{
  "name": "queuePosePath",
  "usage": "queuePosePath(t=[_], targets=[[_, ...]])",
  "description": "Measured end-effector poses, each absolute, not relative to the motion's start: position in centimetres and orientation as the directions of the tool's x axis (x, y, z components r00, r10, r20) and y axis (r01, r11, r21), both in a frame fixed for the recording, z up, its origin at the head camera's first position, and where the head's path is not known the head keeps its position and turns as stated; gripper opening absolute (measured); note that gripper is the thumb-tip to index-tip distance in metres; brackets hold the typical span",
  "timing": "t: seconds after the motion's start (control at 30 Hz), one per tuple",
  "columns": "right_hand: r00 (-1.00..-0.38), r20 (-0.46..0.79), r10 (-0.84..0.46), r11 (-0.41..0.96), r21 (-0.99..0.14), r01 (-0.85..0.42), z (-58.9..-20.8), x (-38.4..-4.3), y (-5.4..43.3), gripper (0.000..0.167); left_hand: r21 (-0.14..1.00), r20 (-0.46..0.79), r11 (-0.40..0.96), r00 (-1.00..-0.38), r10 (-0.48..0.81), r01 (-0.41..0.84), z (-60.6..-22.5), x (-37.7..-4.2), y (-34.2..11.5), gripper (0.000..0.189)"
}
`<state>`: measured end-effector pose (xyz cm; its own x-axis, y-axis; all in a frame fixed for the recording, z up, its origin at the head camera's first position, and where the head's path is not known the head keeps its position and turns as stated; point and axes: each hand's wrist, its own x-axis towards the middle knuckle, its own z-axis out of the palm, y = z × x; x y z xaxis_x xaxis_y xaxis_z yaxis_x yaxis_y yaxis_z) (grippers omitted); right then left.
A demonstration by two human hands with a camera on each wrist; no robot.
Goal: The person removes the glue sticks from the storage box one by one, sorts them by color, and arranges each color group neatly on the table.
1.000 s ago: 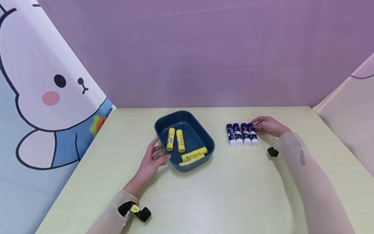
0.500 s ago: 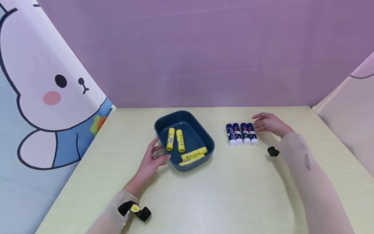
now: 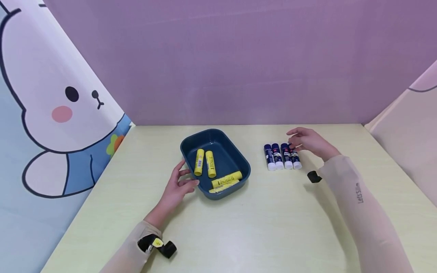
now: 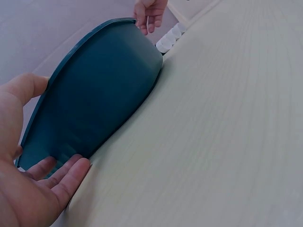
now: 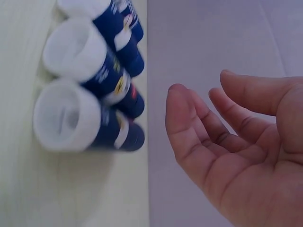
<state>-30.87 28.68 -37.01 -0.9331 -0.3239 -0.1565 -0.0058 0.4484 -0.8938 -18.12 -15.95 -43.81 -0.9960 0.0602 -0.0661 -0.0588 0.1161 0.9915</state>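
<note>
Blue tray [image 3: 223,157] rests just right of a person's left hand [image 3: 175,185], whose spread thumb and loosely bent fingers touch its near left corner from outside. The left wrist view shows the thumb at the rim and the other fingers fanned along the wall below, close to the desk [image 3: 259,227]. Inside the tray, nearest that hand, a first pair of yellow tubes [image 3: 199,162] lies side by side, slightly apart, pointing away from the person; farther right, a second pair of yellow tubes [image 3: 227,179] lies crosswise by the near wall, partly hidden by the rim.

Well right of the left hand, four navy tubes [image 3: 277,156] lie in a row on the desk, white ends toward the person, just left of and below the right hand [image 3: 310,142]. Relaxed and holding nothing, that hand hovers over the far end of the rightmost tube; the right wrist view shows a gap between fingers and tubes.

Pale, faintly grained desktop spreads beneath both hands. A panel with a white cartoon animal [image 3: 44,94] stands left of the left hand, a purple backdrop [image 3: 239,60] rises beyond both, and a pale pink panel [image 3: 406,144] flanks the right.
</note>
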Motion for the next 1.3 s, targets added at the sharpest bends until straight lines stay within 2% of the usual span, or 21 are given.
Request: queuePosePath(t=[0.2,0.67,1.3], targets=[[-0.93,-0.128,-0.344,0.416,-0.909,-0.028,-36.5,-30.6,27.1,0.047,0.992,-0.062,0.114,-0.996,0.059,-0.055,-43.7,-18.2,-16.0,0.085],[-0.913,-0.14,-0.382,0.456,-0.888,-0.054,-36.2,-30.0,23.2,0.041,0.993,-0.057,0.107,-0.996,0.063,-0.05,-43.7,-18.3,-15.9,0.085],[-0.856,-0.16,-0.492,0.445,-0.891,-0.089,-36.0,-29.3,17.5,0.036,0.991,-0.077,0.111,-0.995,0.061,-0.07,-43.7,-18.2,-16.0,0.085]])
